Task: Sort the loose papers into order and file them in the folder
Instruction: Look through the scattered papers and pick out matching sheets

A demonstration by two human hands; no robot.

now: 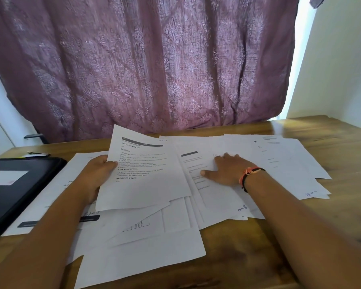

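Left hand [98, 174] grips a printed sheet [146, 184] by its left edge, raised. Right hand [227, 170] flat, fingers spread, on loose papers [279, 163] strewn over tabletop [248, 247]. Folder [19, 184] lies left of left hand, apparently closed. Advice: read each handwritten page mark before stacking; pin pile with right palm.

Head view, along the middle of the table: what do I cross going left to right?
The black folder → left hand → printed sheet it holds up → right hand, flat on the spread papers → bare wooden table.
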